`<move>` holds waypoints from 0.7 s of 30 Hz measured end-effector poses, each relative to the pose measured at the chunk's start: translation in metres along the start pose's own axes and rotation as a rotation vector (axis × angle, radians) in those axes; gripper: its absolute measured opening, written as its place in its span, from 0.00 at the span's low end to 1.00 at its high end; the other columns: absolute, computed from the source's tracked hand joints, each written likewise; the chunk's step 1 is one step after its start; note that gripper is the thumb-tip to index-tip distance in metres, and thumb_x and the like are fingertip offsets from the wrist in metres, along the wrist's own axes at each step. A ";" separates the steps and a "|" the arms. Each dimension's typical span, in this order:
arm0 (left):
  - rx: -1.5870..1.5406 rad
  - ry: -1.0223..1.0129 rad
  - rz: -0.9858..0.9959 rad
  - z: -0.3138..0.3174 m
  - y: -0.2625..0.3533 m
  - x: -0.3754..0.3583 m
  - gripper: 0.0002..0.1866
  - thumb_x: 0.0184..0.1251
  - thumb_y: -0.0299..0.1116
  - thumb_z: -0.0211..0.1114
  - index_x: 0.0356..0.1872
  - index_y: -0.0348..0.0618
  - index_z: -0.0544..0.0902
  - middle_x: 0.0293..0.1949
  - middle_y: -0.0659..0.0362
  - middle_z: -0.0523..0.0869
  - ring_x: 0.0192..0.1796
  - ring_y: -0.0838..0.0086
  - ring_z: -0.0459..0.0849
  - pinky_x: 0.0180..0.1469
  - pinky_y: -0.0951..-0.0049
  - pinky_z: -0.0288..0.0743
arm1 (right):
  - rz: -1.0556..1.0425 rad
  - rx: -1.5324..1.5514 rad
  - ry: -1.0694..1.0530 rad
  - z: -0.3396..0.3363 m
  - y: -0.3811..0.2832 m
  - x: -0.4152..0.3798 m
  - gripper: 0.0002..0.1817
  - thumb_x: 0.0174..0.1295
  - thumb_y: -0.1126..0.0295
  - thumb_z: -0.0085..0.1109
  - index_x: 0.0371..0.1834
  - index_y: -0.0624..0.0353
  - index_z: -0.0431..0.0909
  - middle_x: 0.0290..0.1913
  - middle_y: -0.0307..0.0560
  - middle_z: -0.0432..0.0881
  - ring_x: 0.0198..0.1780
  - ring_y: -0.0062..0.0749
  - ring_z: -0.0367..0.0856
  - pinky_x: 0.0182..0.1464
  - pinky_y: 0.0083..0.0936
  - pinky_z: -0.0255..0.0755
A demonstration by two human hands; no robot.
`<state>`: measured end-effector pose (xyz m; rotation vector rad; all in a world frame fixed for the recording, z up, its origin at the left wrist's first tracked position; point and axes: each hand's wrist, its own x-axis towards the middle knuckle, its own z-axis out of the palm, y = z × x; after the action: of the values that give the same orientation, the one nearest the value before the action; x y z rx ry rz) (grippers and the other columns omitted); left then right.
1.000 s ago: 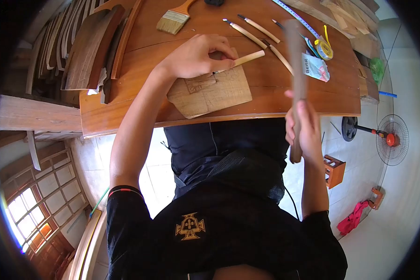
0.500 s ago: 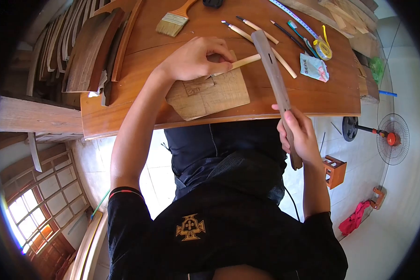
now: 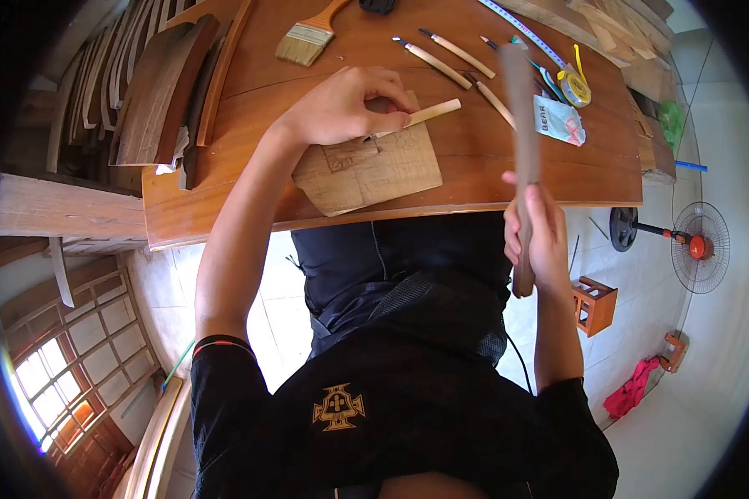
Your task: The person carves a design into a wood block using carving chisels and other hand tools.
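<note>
My left hand [image 3: 354, 104] pinches a wood carving chisel [image 3: 434, 111] with a pale round handle, its handle end pointing right. The chisel's tip meets a flat wooden board [image 3: 395, 176] that has carved and pencilled marks on its face. Wrapped in my right hand [image 3: 538, 229] is a long grey-brown wooden stick [image 3: 522, 125], held nearly upright and slightly blurred. A gap separates the stick from the chisel's handle end. Beyond them lie more carving chisels [image 3: 438, 64] with light handles.
On the wooden table [image 3: 250, 137] are a paintbrush [image 3: 308, 41], a tape measure [image 3: 573, 86], a toothbrush [image 3: 549, 81] and a small white packet [image 3: 560, 121]. Stacked planks [image 3: 162, 91] stand at the left, more wood pieces [image 3: 616, 33] at the back right. A fan [image 3: 699, 247] is on the right.
My right hand has swung the wooden stick to the right, away from the chisel's handle end. My left hand keeps the chisel on the board in nearly the same place.
</note>
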<state>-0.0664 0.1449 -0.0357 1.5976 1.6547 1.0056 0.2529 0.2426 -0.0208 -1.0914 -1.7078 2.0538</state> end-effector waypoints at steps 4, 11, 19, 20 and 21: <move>0.028 -0.024 -0.018 -0.002 0.004 -0.002 0.13 0.65 0.34 0.70 0.46 0.37 0.91 0.41 0.59 0.87 0.39 0.73 0.81 0.43 0.71 0.72 | 0.075 -0.039 -0.079 -0.004 0.001 -0.005 0.23 0.84 0.55 0.45 0.68 0.61 0.74 0.26 0.35 0.69 0.17 0.14 0.66 0.18 0.17 0.63; 0.032 -0.034 -0.016 -0.001 0.004 -0.001 0.13 0.64 0.34 0.71 0.45 0.37 0.91 0.41 0.58 0.87 0.41 0.72 0.82 0.46 0.70 0.74 | 0.045 -0.068 -0.121 -0.003 0.002 -0.008 0.22 0.85 0.54 0.43 0.64 0.61 0.76 0.26 0.35 0.70 0.17 0.14 0.66 0.18 0.17 0.64; -0.014 -0.025 0.000 -0.001 0.002 -0.003 0.13 0.64 0.33 0.72 0.45 0.37 0.91 0.42 0.58 0.87 0.43 0.70 0.85 0.49 0.69 0.76 | 0.066 -0.017 -0.080 0.000 0.002 -0.007 0.23 0.85 0.55 0.43 0.66 0.62 0.75 0.25 0.36 0.69 0.17 0.15 0.66 0.18 0.18 0.64; -0.013 -0.023 0.005 -0.001 0.001 -0.004 0.13 0.64 0.33 0.72 0.46 0.37 0.91 0.42 0.58 0.87 0.43 0.70 0.84 0.49 0.69 0.76 | 0.030 0.043 -0.014 0.004 0.006 -0.007 0.22 0.85 0.55 0.44 0.65 0.62 0.75 0.25 0.36 0.69 0.17 0.15 0.67 0.18 0.18 0.64; -0.010 -0.023 0.011 0.000 -0.001 -0.004 0.13 0.64 0.33 0.72 0.46 0.37 0.91 0.42 0.58 0.87 0.43 0.70 0.84 0.49 0.69 0.76 | -0.007 0.103 0.052 0.006 0.009 -0.007 0.22 0.84 0.56 0.45 0.65 0.62 0.76 0.25 0.36 0.70 0.17 0.15 0.67 0.18 0.18 0.63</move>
<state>-0.0665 0.1405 -0.0364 1.6069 1.6248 0.9965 0.2559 0.2313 -0.0264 -1.0953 -1.5604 2.0654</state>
